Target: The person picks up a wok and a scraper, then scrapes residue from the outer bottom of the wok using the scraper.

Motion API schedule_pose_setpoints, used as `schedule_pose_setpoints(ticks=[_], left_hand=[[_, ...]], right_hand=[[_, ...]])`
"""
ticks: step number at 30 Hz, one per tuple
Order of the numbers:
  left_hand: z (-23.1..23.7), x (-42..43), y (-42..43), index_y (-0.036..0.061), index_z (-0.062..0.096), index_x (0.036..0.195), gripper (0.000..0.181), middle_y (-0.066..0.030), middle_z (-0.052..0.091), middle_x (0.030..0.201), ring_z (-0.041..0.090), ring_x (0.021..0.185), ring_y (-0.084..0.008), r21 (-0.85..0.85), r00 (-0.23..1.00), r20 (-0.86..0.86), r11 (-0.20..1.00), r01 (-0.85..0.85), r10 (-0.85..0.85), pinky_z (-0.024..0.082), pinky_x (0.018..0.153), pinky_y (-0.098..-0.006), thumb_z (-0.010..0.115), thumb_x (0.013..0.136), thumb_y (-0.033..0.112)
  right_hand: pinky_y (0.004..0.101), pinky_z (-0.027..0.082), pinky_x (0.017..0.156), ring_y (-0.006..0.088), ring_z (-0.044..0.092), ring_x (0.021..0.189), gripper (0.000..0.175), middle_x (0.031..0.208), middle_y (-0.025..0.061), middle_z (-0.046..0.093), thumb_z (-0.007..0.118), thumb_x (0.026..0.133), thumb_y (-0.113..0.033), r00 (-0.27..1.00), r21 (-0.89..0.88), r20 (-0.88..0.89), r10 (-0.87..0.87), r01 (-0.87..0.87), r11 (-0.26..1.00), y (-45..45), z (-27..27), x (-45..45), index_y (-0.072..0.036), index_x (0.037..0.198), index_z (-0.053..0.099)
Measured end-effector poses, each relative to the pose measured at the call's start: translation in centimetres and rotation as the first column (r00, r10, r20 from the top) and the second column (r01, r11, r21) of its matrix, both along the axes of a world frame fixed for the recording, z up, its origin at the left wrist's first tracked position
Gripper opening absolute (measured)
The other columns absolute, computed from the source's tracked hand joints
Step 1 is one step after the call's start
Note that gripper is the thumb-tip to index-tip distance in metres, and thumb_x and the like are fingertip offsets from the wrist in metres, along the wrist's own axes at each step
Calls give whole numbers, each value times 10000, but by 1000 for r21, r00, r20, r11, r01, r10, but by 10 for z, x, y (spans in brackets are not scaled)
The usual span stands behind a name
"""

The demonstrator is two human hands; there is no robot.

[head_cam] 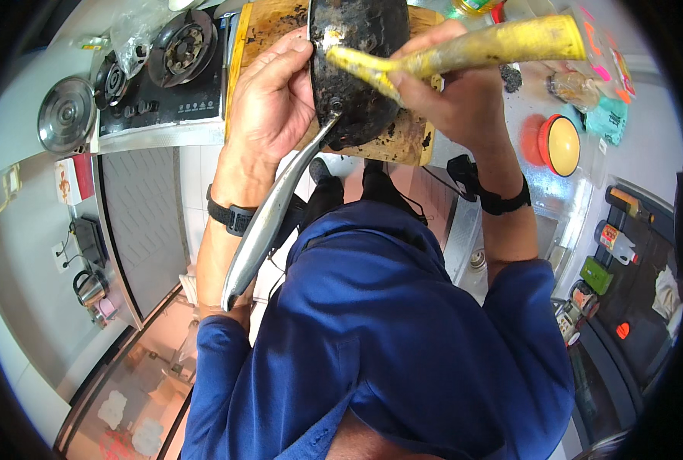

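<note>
A soot-blackened pan point(364, 75) is tilted over a wooden cutting board point(278, 20) strewn with dark flakes. Its long metal handle point(269, 224) points down past my left forearm. My left hand point(275, 92) grips the pan's edge, thumb near a bare shiny patch point(332, 37). In my right hand point(453, 95) is a scuffed yellow hand tool point(490, 43) with a thick handle. Its narrow end lies over the pan's blackened surface beside that patch; whether it touches cannot be told. The tool's working side is hidden.
On the left are a gas hob point(163, 103) with burners and a glass pot lid point(66, 115). To the right, the metal counter holds a red-rimmed bowl point(562, 145), a dark scouring pad point(511, 79) and plastic bags point(605, 119). An electric kettle point(91, 287) stands far left.
</note>
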State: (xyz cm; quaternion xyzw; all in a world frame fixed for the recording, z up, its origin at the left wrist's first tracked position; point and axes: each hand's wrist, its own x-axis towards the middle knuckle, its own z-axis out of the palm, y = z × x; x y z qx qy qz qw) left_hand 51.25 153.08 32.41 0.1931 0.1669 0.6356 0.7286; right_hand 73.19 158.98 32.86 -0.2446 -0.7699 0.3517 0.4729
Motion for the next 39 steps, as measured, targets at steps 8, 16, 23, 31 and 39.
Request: schedule_pose_setpoints(ticks=[8,16,23,31,39], left_hand=[[-3,1,5,-118,518,1240,290,-200,621,1204,638,1105,-229,-66,982,-183,996,-68,55,523,1000,-313,465,1009,49],[6,7,3,-90,543,1193,241,-165,639,1141,646,1057,-201,-65,978,-198,995,-73,59,528,976,-305,452,1016,45],[4,4,2,-94,536,1217,262,-167,636,1165,643,1064,-199,-50,974,-220,996,-72,59,517,984,-304,428,1022,45],[2,2,0,-92,526,1240,281,-172,636,1182,644,1067,-202,-62,970,-234,994,-87,71,512,991,-306,423,1027,60],[4,-4,2,-106,520,1238,280,-186,626,1201,640,1087,-214,-28,989,-144,999,-36,32,515,1003,-325,433,1023,52]], right_hand=[[293,509,697,177,630,782,125,879,64,639,686,796,-18,966,134,208,156,-186,974,16,16,6,-19,902,621],[290,513,657,170,618,714,180,807,61,627,731,727,-45,972,-59,159,176,-168,984,24,35,7,-25,876,633],[288,503,682,162,621,779,242,857,76,621,712,758,-45,968,83,168,188,-204,975,34,18,16,11,970,612],[279,523,708,144,639,764,189,863,60,644,744,789,-97,978,-53,80,194,-190,980,28,8,8,-11,929,651],[284,533,729,144,651,788,156,853,65,649,729,791,-77,967,-225,-23,255,-253,941,31,-4,4,-18,911,648]])
